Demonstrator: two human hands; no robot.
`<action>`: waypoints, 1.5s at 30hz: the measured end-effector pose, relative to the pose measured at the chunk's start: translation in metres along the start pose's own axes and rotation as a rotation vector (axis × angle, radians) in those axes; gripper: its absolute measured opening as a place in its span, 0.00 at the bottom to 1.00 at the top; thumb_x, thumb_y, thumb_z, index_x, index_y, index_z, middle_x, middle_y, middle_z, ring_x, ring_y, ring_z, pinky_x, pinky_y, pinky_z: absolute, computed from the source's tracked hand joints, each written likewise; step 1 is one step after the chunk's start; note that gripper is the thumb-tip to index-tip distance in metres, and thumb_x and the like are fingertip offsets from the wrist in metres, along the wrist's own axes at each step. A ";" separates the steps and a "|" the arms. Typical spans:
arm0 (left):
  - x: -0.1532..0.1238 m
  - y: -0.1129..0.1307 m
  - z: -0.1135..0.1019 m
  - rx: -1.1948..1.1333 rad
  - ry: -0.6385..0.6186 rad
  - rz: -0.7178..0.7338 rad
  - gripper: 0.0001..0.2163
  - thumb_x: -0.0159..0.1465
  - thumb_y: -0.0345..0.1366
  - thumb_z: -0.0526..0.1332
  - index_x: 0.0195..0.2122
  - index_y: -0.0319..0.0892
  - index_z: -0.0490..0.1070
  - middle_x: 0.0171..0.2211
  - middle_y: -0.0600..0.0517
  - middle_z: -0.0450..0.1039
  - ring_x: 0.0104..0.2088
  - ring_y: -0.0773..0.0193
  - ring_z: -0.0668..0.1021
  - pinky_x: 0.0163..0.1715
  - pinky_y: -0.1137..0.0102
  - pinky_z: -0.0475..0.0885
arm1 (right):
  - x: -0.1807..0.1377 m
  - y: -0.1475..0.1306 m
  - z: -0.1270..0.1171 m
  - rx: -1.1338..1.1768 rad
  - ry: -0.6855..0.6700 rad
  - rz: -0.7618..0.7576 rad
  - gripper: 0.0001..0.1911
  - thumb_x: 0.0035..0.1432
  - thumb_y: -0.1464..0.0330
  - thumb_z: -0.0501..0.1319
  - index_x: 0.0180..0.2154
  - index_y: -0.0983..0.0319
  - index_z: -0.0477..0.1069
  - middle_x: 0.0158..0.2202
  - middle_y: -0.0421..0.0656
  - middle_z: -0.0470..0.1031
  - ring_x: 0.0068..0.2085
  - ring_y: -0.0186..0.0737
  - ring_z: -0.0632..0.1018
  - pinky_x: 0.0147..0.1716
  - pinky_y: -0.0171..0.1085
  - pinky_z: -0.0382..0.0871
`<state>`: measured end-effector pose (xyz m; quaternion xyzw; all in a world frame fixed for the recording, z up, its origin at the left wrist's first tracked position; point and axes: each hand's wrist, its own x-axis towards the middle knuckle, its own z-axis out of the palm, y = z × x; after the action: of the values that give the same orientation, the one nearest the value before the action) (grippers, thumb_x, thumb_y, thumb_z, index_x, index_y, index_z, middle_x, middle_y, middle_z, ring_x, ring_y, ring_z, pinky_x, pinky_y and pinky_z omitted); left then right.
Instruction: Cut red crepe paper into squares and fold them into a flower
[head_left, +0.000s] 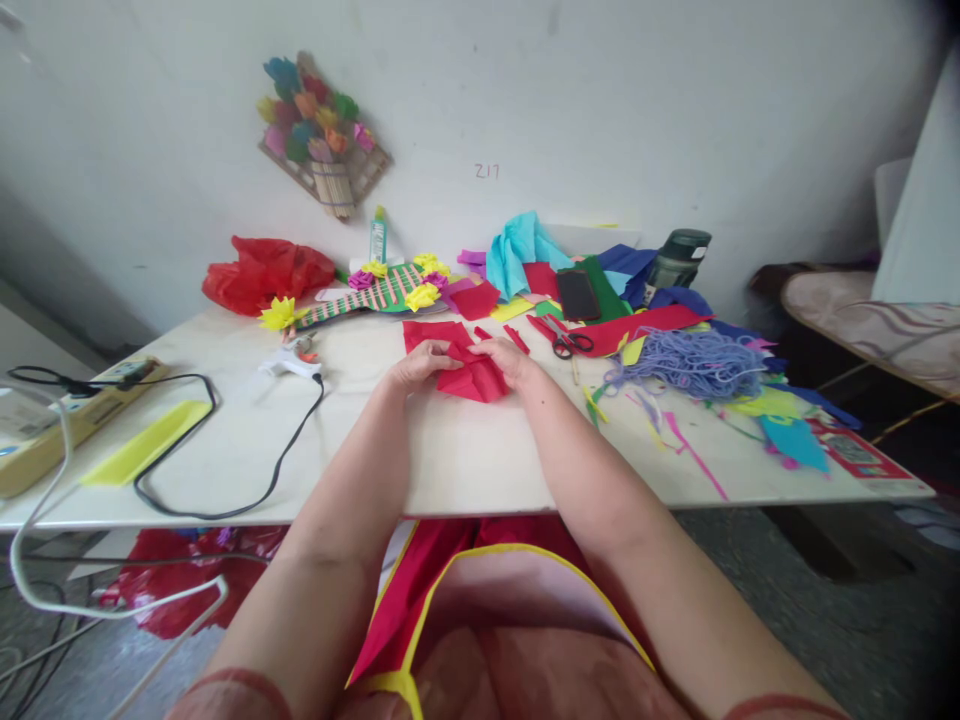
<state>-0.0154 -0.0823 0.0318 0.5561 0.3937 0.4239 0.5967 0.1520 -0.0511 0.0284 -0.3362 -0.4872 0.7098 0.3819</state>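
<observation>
A piece of red crepe paper (474, 382) with creases lies between my two hands on the white table. My left hand (426, 364) grips its left side, fingers bent over the paper. On the right side my right hand (504, 360) pinches the same paper, thumb and fingers closed on it. Behind them, more red paper (427, 332) lies flat, and I cannot tell whether it is a separate sheet. Small red scraps (516, 340) are just beyond my right hand. Black-handled scissors (568, 342) rest to its right.
A glue gun (294, 362) with a black cord lies left, near a power strip (82, 425). Behind stands a flower-decorated green craft piece (360, 302) beside a glue bottle (378, 238). Purple yarn (686, 362), a phone (578, 295) and a dark bottle (679, 260) occupy the right.
</observation>
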 end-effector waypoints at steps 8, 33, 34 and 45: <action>0.001 -0.001 0.000 -0.047 0.022 -0.008 0.06 0.44 0.32 0.66 0.21 0.36 0.70 0.20 0.52 0.72 0.20 0.68 0.73 0.22 0.73 0.66 | -0.001 -0.001 0.000 -0.026 -0.008 -0.024 0.03 0.42 0.73 0.62 0.26 0.64 0.71 0.21 0.41 0.75 0.28 0.38 0.76 0.33 0.37 0.69; -0.001 0.002 0.000 -0.052 0.005 0.002 0.07 0.43 0.30 0.66 0.22 0.37 0.69 0.20 0.54 0.70 0.20 0.69 0.71 0.23 0.74 0.65 | -0.001 -0.001 0.001 -0.095 0.015 -0.060 0.03 0.45 0.71 0.64 0.23 0.64 0.71 0.22 0.41 0.74 0.27 0.36 0.75 0.31 0.36 0.69; 0.000 0.002 0.000 -0.058 0.029 0.017 0.06 0.44 0.30 0.65 0.20 0.38 0.68 0.18 0.55 0.68 0.18 0.71 0.69 0.21 0.75 0.62 | -0.001 -0.001 0.001 -0.107 0.015 -0.073 0.04 0.44 0.70 0.65 0.23 0.64 0.71 0.22 0.41 0.74 0.27 0.36 0.75 0.31 0.36 0.69; 0.007 0.000 -0.007 0.012 0.181 0.041 0.03 0.44 0.31 0.60 0.18 0.39 0.66 0.13 0.56 0.60 0.15 0.72 0.62 0.15 0.73 0.52 | 0.001 -0.001 -0.001 -0.179 0.040 -0.191 0.10 0.37 0.66 0.69 0.22 0.64 0.72 0.20 0.37 0.71 0.25 0.32 0.71 0.28 0.32 0.65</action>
<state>-0.0199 -0.0738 0.0309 0.5268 0.4372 0.4823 0.5466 0.1525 -0.0498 0.0286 -0.3351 -0.5706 0.6172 0.4257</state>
